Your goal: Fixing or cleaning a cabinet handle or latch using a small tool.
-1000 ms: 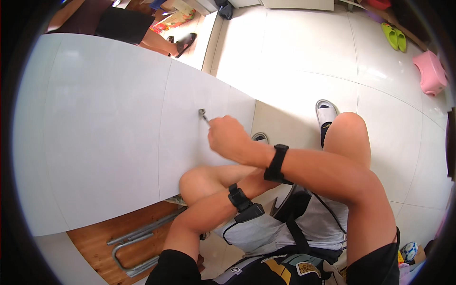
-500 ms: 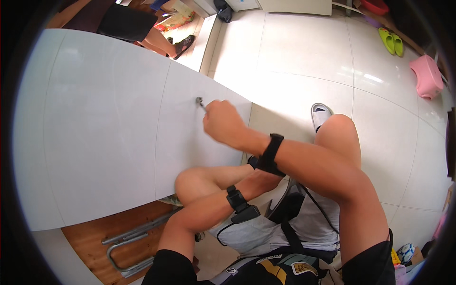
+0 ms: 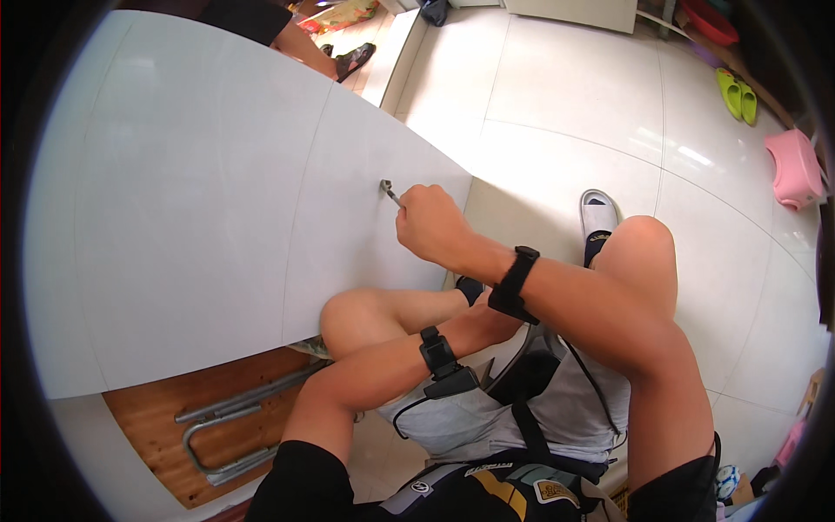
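Right hand (image 3: 432, 228) is fisted around a small metal key/wrench (image 3: 389, 192); only the tip end shows beyond the knuckles, the rest is buried in the fist. The tip sits on a small fastener (image 3: 384, 184) in the white panel (image 3: 200, 200), close to the panel's near-right edge and not far from its right corner. Can't tell whether the tip is fully seated in the head or just resting on it.

Left hand (image 3: 487, 317) is tucked down between the knees, mostly hidden behind the right forearm; can't tell whether it's open, closed or holding anything. It's not touching the panel.

Judgement on doing this step well:
- Seat the tool fully and square to the panel face before loading it. Right now the shaft looks angled toward the wrist, which invites cam-out and a rounded head.
- Push along the shaft while turning; short wrist arcs, then reset the grip.
- The panel looks to be resting on a knee (image 3: 348, 311) and a folded metal frame (image 3: 230, 431) over a wooden board (image 3: 165, 418). That's a soft support. A free palm flat on the panel near the fastener would stop it rocking.
- The fastener is near the edge, so go easy on final torque to avoid stripping or cracking the panel.
- Keep the fist low on the handle for leverage, wrist straight.
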A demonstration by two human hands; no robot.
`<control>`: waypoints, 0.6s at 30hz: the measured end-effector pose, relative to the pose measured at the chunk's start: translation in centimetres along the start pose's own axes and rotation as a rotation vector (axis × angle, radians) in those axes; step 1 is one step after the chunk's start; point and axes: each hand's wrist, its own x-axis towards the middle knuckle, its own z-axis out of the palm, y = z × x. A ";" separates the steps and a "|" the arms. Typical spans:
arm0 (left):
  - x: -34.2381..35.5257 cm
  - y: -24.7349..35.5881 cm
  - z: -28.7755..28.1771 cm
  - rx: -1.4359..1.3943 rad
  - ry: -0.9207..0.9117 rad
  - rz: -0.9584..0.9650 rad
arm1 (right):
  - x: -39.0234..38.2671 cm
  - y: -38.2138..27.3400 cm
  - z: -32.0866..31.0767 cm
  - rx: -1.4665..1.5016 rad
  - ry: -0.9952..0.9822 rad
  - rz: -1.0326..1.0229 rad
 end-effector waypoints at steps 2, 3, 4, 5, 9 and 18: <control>-0.4 -3.2 5.6 -0.281 0.277 0.137 | -1.3 -1.4 1.6 0.011 0.038 -0.158; -0.7 -4.5 7.4 -0.572 0.558 0.279 | -2.1 -2.0 2.2 0.015 0.067 -0.312; -0.9 -4.4 6.9 -0.570 0.559 0.280 | -2.8 -2.6 1.5 0.007 -0.013 -0.306; -1.1 -3.5 5.8 -0.580 0.586 0.292 | -2.5 -1.6 1.1 0.001 -0.007 -0.305; -2.1 -2.0 3.3 -0.353 0.577 0.255 | -1.5 -1.4 0.4 0.054 0.031 -0.091; -1.5 -3.3 4.6 -0.254 0.469 0.155 | -1.1 -2.6 1.6 0.148 0.217 -0.152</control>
